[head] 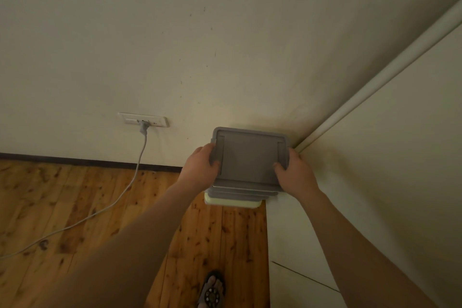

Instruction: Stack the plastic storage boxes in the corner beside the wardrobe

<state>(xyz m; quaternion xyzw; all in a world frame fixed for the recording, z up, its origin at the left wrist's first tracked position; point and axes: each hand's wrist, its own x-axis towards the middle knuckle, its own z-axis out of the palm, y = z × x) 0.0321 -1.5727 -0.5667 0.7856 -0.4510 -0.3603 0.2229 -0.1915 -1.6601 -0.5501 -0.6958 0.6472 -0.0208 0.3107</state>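
Note:
A storage box with a grey lid (247, 155) sits on top of a stack in the corner between the back wall and the white wardrobe (375, 170). My left hand (203, 164) grips its left edge. On its right edge my right hand (293, 170) has the thumb over the lid. Under it show the front edges of more grey lids (240, 192) and a pale yellow-green box (232, 202) at the bottom. The box bodies are hidden from above.
A wall socket (143, 120) at the left holds a grey plug whose cable (120, 195) trails across the wooden floor (75, 207) to the left edge. My sandalled foot (212, 290) stands below the stack, next to the wardrobe's base.

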